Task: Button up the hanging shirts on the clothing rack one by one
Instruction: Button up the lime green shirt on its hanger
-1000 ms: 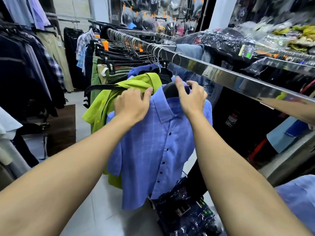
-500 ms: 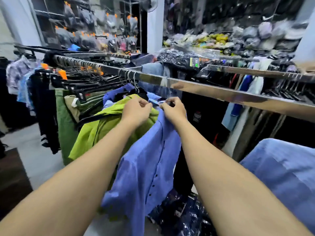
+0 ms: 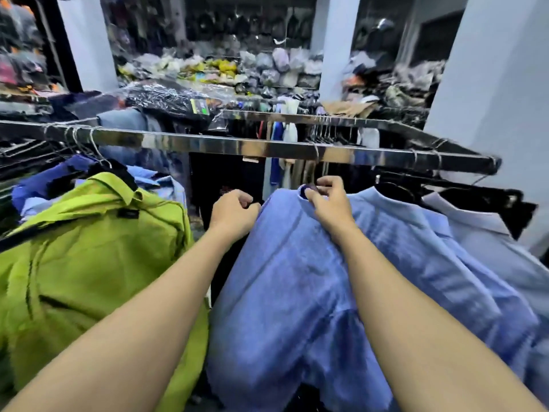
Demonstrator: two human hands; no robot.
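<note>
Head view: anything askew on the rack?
Yes. The lime green shirt left of the blue shirt hangs crooked, its collar and shoulder tipped sideways. Frame is blurred; no damage visible.

Two bare forearms reach in from below — no sleeves, watch or rings show on left hand (image 3: 234, 214) or right hand (image 3: 329, 203).
</note>
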